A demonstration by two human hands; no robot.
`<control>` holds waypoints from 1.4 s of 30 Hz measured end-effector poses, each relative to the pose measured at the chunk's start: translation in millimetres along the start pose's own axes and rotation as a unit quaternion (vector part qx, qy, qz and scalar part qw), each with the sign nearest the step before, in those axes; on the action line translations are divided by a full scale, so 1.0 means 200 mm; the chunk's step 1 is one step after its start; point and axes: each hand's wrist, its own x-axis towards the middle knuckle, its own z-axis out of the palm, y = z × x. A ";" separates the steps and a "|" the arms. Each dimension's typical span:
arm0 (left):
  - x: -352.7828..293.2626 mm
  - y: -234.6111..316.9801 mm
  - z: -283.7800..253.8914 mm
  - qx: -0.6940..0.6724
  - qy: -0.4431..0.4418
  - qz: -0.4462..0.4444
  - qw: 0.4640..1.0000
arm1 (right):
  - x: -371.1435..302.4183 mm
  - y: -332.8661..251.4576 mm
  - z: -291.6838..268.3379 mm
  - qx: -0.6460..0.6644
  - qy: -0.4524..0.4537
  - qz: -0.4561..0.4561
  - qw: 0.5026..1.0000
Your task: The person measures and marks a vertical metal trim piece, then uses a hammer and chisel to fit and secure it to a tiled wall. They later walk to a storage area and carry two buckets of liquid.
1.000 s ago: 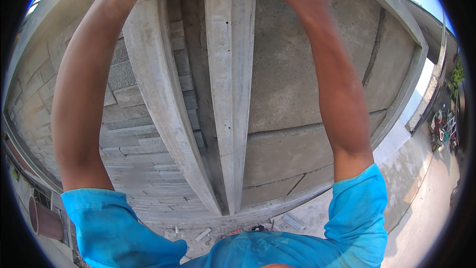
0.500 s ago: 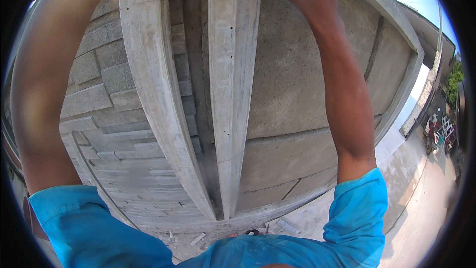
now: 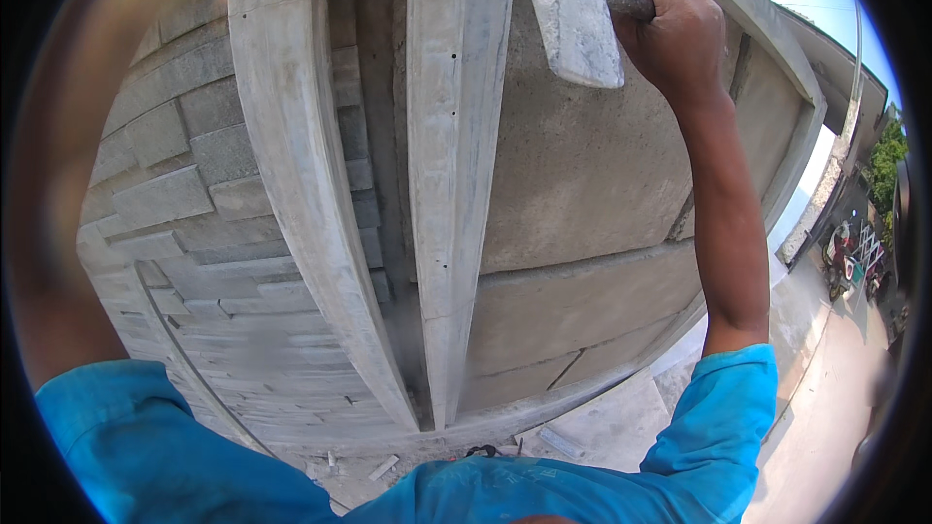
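My right hand point(image 3: 682, 39) is closed around the dark round handle of a hammer point(image 3: 575, 24), in front of the wall at the upper right. The hammer's pale, blocky head is crusted with what looks like dried mortar and shows small holes near its top. It hangs just right of a grey concrete post point(image 3: 456, 136), with a gap between them at its lower end. My left arm point(image 3: 58, 233) reaches up along the left edge. The left hand lies beyond the top of the picture, so its fingers are hidden.
A second pale post point(image 3: 291, 87) stands left of the first, with a dark recess between them. Stacked stone cladding point(image 3: 155, 194) covers the left wall; large grey panels point(image 3: 582, 165) face the right. Rubble point(image 3: 384, 467) lies at the base. A parked motorbike point(image 3: 843, 257) stands far right.
My right hand has come down and to the right, bringing the hammer into view. My left arm has shifted toward the left edge.
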 end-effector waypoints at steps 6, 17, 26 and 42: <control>0.02 0.01 -0.03 -0.001 -0.011 -0.009 1.000 | 0.03 0.04 0.08 -0.033 0.008 -0.052 0.998; 0.01 0.01 -0.05 0.000 -0.016 -0.018 1.000 | 0.06 0.01 0.15 -0.020 -0.001 -0.031 0.999; 0.01 0.00 -0.06 -0.003 -0.018 -0.021 1.000 | 0.07 0.03 0.13 -0.027 0.002 -0.055 0.998; 0.02 0.02 -0.09 -0.005 -0.021 -0.023 0.999 | 0.02 0.19 0.21 -0.088 0.028 -0.136 0.986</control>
